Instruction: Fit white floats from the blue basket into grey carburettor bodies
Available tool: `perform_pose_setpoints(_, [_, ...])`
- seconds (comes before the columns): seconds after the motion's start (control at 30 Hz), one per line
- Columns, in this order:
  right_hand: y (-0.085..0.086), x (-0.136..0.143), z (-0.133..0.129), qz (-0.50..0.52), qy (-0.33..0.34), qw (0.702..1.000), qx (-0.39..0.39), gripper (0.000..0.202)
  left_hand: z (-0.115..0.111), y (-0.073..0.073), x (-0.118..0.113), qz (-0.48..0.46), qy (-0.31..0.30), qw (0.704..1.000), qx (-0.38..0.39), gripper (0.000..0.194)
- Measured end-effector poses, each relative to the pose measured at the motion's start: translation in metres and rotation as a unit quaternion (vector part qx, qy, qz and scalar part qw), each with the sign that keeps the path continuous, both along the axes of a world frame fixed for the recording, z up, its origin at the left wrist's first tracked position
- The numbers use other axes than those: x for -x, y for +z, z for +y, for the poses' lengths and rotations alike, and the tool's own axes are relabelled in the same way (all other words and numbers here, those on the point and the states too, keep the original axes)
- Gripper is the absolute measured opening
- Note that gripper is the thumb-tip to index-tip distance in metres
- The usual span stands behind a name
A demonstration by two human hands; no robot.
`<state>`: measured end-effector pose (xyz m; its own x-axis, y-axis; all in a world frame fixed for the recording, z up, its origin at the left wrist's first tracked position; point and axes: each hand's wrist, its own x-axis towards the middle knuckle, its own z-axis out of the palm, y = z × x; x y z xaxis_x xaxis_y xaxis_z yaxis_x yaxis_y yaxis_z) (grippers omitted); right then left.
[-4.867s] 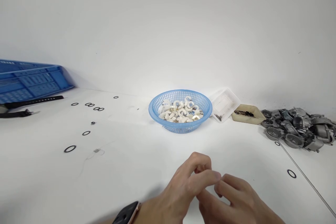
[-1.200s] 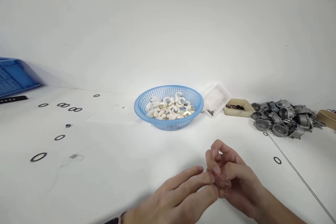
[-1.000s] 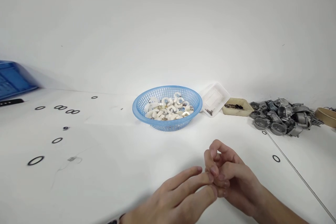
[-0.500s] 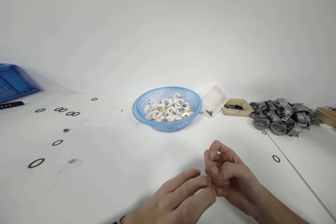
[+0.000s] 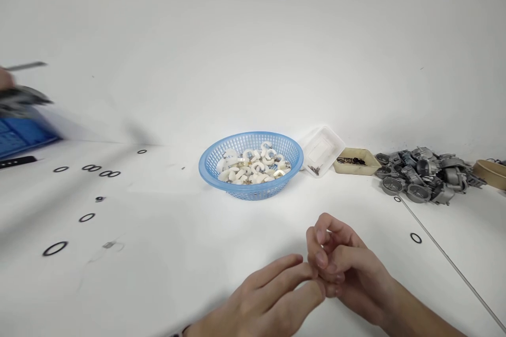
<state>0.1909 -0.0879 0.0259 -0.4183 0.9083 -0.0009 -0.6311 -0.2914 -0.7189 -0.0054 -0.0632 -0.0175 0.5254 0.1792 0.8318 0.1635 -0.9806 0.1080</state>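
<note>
My left hand (image 5: 272,295) reaches in from the bottom centre, its fingers bent and their tips touching the fingers of my right hand (image 5: 351,271). The right hand is curled, thumb against fingertips; whatever lies between the fingers, if anything, is hidden. Beyond both hands stands a blue mesh basket (image 5: 209,171) holding several white C-shaped parts (image 5: 259,167). To its right a white plastic tray (image 5: 322,150) leans at a tilt, with small dark pins (image 5: 314,169) in its lower corner.
A cream tray (image 5: 356,168) holds black pieces. Grey metal housings (image 5: 427,176) are heaped beside a tan container (image 5: 490,172). Several black rings (image 5: 55,248) lie at left. A blurred person's hand (image 5: 6,80) is at the left edge, over a blue crate (image 5: 23,134).
Another person's hand and a blurred grey object have come into view at the far left, above the blue crate. Both my hands have kept nearly the same pose.
</note>
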Motion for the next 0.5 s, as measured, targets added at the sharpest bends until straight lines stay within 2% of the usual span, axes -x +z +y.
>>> perform_pose_setpoints(0.27, [-0.002,-0.001,0.0,0.022,0.002,1.0,-0.01,0.03,0.003,0.0,-0.007,-0.021,-0.012,0.999,-0.027,0.035])
perform_pose_setpoints(0.5, [-0.001,-0.001,0.0,0.015,-0.001,1.0,-0.002,0.031,0.0,-0.01,-0.005,-0.005,0.019,0.999,-0.035,0.03])
